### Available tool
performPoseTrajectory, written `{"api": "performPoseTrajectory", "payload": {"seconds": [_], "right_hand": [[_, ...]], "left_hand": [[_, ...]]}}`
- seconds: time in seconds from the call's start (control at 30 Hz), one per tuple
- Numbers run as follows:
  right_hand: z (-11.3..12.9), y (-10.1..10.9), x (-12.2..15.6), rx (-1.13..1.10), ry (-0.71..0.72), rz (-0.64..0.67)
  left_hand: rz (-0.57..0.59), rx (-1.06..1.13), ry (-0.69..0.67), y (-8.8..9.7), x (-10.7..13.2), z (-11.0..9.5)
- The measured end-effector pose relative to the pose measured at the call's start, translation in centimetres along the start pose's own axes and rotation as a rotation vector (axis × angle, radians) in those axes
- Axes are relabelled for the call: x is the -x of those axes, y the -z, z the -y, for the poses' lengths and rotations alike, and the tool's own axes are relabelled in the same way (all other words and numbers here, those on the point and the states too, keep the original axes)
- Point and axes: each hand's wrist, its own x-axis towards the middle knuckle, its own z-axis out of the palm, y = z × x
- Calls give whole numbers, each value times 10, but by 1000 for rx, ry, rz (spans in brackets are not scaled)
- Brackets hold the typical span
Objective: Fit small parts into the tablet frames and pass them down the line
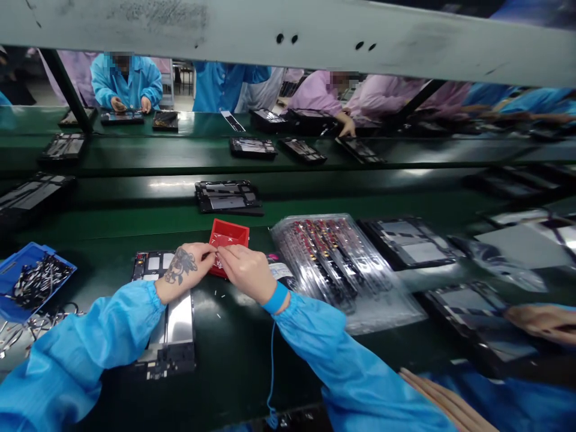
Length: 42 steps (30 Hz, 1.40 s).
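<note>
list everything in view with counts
red plastic tray: 1, red, on the belt at the fingertips
open tablet housing: 1, black and silver, under the left forearm
blue plastic bin: 1, blue, left edge, holding small metal parts
clear plastic bag of circuit boards: 1, clear, right of the hands
other tablet housings: many, black, along the belts
conveyor belts: several, dark green, across the view
steel beam: 1, grey, overhead
co-workers: several, blue or pink smocks, beyond the belts
left hand: 1, tattooed, at the tray
right hand: 1, at the tray
wrist strap: 1, blue, right wrist
sleeves: 2, blue
</note>
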Motion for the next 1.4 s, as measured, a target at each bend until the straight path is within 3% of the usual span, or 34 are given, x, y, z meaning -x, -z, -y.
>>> {"api": "performPoseTrajectory", "payload": {"seconds": [0.1, 0.17, 0.23, 0.4, 0.5, 0.67, 0.77, 0.87, 0.97, 1.07, 1.2, 1.33, 1.4], "right_hand": [[1, 3, -1, 26, 100, 61], [1, 3, -1, 30, 132, 76], [-2, 2, -2, 16, 78, 65], [-7, 3, -5, 16, -331, 111], [13, 7, -8, -70, -358, 112], [77, -2, -21, -267, -383, 133], [101, -14, -30, -401, -414, 88], [111, -22, -37, -814, -454, 68], [118, -23, -40, -1280, -641, 206], [126, -21, -38, -1515, -795, 359], [136, -19, -34, -1509, -774, 433], [139, -23, -35, -1246, -537, 355], [140, -31, -37, -1147, -489, 374]], "left_hand": [[60, -219, -127, 1, 5, -1], [92, -246, -163, 2, 8, -1], [76, -184, -132, 3, 9, 0], [-18, 444, 280, 12, 10, 10], [-93, 720, 421, 16, 17, 16], [-290, 997, 445, 21, 42, 17], [-367, 1003, 416, 30, 60, 14], [-356, 978, 420, 46, 81, 17], [-391, 846, 449, 61, 108, 27], [-355, 755, 475, 67, 133, 40], [-302, 721, 510, 61, 153, 51], [-255, 715, 532, 59, 160, 64], [-279, 689, 535, 58, 162, 78]]}}
